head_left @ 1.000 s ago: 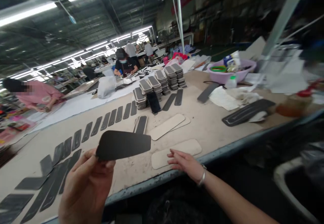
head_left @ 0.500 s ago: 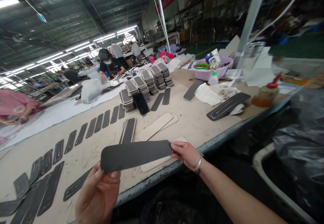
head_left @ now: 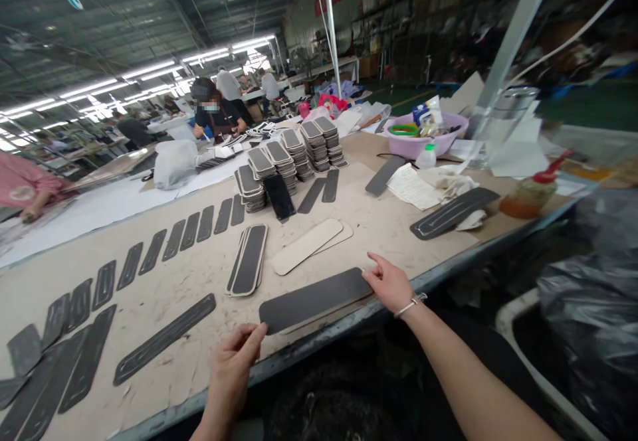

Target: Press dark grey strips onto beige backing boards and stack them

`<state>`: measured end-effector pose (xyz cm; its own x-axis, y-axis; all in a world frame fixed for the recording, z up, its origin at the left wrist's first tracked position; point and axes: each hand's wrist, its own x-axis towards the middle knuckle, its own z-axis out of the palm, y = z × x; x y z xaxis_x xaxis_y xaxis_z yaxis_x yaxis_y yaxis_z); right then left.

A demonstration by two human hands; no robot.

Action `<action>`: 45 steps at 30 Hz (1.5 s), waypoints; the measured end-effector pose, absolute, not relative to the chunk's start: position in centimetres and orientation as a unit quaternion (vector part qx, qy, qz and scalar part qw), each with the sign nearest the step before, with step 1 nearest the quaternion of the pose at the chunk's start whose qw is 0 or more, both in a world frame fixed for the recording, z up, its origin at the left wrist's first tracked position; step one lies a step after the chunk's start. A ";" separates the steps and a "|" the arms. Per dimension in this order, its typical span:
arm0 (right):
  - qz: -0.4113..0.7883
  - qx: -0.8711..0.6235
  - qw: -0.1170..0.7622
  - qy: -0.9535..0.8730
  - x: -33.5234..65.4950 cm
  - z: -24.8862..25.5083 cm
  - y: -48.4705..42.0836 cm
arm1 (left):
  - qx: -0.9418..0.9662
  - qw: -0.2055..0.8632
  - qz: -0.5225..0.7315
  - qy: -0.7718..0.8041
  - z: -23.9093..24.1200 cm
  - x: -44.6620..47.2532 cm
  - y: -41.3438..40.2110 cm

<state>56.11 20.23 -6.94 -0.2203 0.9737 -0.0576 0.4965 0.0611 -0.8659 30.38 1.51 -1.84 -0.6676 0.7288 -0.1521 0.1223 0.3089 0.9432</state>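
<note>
A long factory hall runs back under strip lights, and a tan desk (head_left: 399, 228) crosses the frame from lower left to upper right. At the bottom centre a dark strip (head_left: 315, 299) lies flat near the desk's front edge, on top of a pale piece whose rim shows just under it. The left hand (head_left: 234, 368), at the lower centre, is open with its fingers stretched out, their tips touching the strip's left end. The right hand (head_left: 390, 283), right of centre, is loosely open too, with its fingers resting against the strip's right end; a bracelet circles that wrist. Neither hand grips anything. Just above the strip lie pale backing pieces (head_left: 306, 245) and a small stack of dark-faced pieces (head_left: 248, 267). A row of dark strips (head_left: 184, 232) runs toward the left edge. Taller stacks (head_left: 294, 155) stand in the upper centre, and a purple basin (head_left: 423, 139) sits at the upper right. A person in black (head_left: 219, 115) works at the far end.
</note>
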 end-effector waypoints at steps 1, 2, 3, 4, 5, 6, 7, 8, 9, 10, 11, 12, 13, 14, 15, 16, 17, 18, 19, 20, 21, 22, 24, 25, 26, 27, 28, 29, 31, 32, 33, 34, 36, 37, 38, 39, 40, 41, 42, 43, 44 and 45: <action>0.383 -0.561 0.278 -0.679 56.1 -7.2 20.4 | 0.294 0.285 0.482 0.775 -2.6 30.2 1.6; 0.369 -0.567 0.263 -0.688 56.1 -7.3 20.5 | 0.307 0.275 0.451 0.792 -3.3 30.0 1.8; 0.357 -0.573 0.250 -0.694 56.1 -7.5 20.6 | 0.322 0.265 0.423 0.805 -3.8 29.8 1.9; 0.346 -0.579 0.238 -0.699 56.0 -7.6 20.6 | 0.338 0.254 0.396 0.815 -4.3 29.6 2.1; 0.335 -0.585 0.226 -0.703 56.0 -7.7 20.7 | 0.355 0.243 0.367 0.824 -4.8 29.3 2.3; 0.327 -0.589 0.215 -0.707 55.9 -7.8 20.7 | 0.371 0.235 0.340 0.832 -5.1 29.0 2.5; 0.319 -0.592 0.205 -0.711 55.9 -7.9 20.8 | 0.384 0.228 0.314 0.838 -5.3 28.7 2.7; 0.311 -0.593 0.196 -0.716 55.9 -7.9 20.8 | 0.394 0.226 0.287 0.843 -5.5 28.5 2.8; 0.302 -0.593 0.189 -0.722 55.9 -7.9 20.9 | 0.404 0.227 0.261 0.847 -5.7 28.4 3.0; 0.293 -0.594 0.182 -0.727 55.9 -8.0 20.9 | 0.413 0.229 0.237 0.849 -5.7 28.3 3.2; 0.284 -0.594 0.174 -0.732 55.9 -8.0 20.9 | 0.419 0.230 0.215 0.851 -5.8 28.3 3.3; 0.276 -0.595 0.168 -0.736 55.9 -8.1 20.9 | 0.424 0.229 0.198 0.854 -5.8 28.3 3.3; 0.269 -0.597 0.162 -0.738 55.9 -8.2 20.9 | 0.428 0.225 0.185 0.856 -5.9 28.4 3.4; 0.262 -0.598 0.158 -0.741 55.9 -8.3 20.9 | 0.434 0.220 0.174 0.856 -5.9 28.6 3.4; 0.255 -0.598 0.156 -0.744 56.0 -8.4 20.9 | 0.440 0.216 0.166 0.856 -5.9 28.7 3.4; 0.246 -0.597 0.155 -0.747 56.0 -8.6 21.0 | 0.444 0.215 0.159 0.855 -5.9 28.8 3.4; 0.238 -0.597 0.153 -0.751 56.0 -8.7 21.0 | 0.447 0.215 0.154 0.854 -6.0 28.9 3.4; 0.231 -0.596 0.149 -0.754 56.0 -8.9 21.1 | 0.448 0.216 0.150 0.854 -6.0 28.9 3.5; 0.225 -0.595 0.143 -0.758 56.0 -9.0 21.2 | 0.447 0.217 0.147 0.856 -6.1 28.8 3.5; 0.220 -0.593 0.136 -0.763 56.0 -9.1 21.3 | 0.443 0.218 0.145 0.857 -6.2 28.8 3.5; 0.215 -0.591 0.127 -0.767 56.0 -9.1 21.3 | 0.441 0.219 0.142 0.859 -6.3 28.7 3.6; 0.211 -0.588 0.117 -0.772 56.0 -9.1 21.4 | 0.440 0.220 0.140 0.859 -6.3 28.6 3.6; 0.201 -0.584 0.096 -0.781 55.9 -9.1 21.4 | 0.439 0.223 0.137 0.860 -6.4 28.6 3.6; 0.196 -0.582 0.086 -0.785 55.9 -9.1 21.5 | 0.439 0.225 0.135 0.859 -6.4 28.6 3.7; 0.190 -0.580 0.077 -0.788 55.9 -9.2 21.5 | 0.440 0.226 0.133 0.859 -6.4 28.6 3.7; 0.184 -0.579 0.071 -0.791 55.8 -9.2 21.5 | 0.441 0.227 0.130 0.858 -6.3 28.6 3.7; 0.178 -0.578 0.067 -0.794 55.8 -9.3 21.6 | 0.443 0.228 0.127 0.858 -6.3 28.6 3.8; 0.171 -0.578 0.066 -0.796 55.8 -9.4 21.6 | 0.445 0.229 0.124 0.857 -6.2 28.6 3.9; 0.161 -0.580 0.064 -0.796 55.7 -9.5 21.6 | 0.449 0.230 0.119 0.855 -6.0 28.6 4.1; 0.159 -0.582 0.064 -0.795 55.6 -9.4 21.6 | 0.451 0.231 0.116 0.854 -5.9 28.6 4.2; 0.161 -0.585 0.061 -0.793 55.6 -9.2 21.5 | 0.454 0.232 0.115 0.853 -5.8 28.6 4.2; 0.166 -0.587 0.058 -0.790 55.5 -8.9 21.4 | 0.456 0.235 0.115 0.851 -5.7 28.6 4.3; 0.180 -0.589 0.052 -0.786 55.4 -8.1 21.1 | 0.458 0.238 0.112 0.849 -5.5 28.6 4.5; 0.186 -0.589 0.051 -0.785 55.3 -7.8 21.0 | 0.459 0.238 0.108 0.849 -5.4 28.6 4.5; 0.193 -0.589 0.053 -0.783 55.2 -7.5 21.0 | 0.460 0.238 0.103 0.849 -5.4 28.5 4.6; 0.196 -0.590 0.056 -0.781 55.1 -7.2 20.9 | 0.460 0.238 0.097 0.850 -5.4 28.5 4.6; 0.198 -0.590 0.061 -0.780 55.1 -7.1 20.9 | 0.460 0.238 0.091 0.850 -5.4 28.4 4.7; 0.201 -0.590 0.064 -0.779 55.1 -7.0 20.9 | 0.461 0.240 0.087 0.850 -5.5 28.4 4.7; 0.202 -0.592 0.066 -0.778 55.1 -6.9 20.9 | 0.461 0.243 0.084 0.849 -5.5 28.4 4.8; 0.204 -0.593 0.066 -0.777 55.1 -6.9 20.9 | 0.462 0.244 0.082 0.849 -5.5 28.4 4.8; 0.205 -0.594 0.065 -0.775 55.1 -7.0 20.9 | 0.463 0.245 0.080 0.848 -5.5 28.4 4.8; 0.205 -0.595 0.063 -0.775 55.2 -7.0 20.9 | 0.463 0.245 0.078 0.848 -5.5 28.4 4.7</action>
<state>55.15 20.88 -7.00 -0.2842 0.9476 -0.1456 0.8957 0.2083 -0.3929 28.39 4.75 -5.47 -0.4510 0.8237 -0.3437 0.7470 0.5591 0.3598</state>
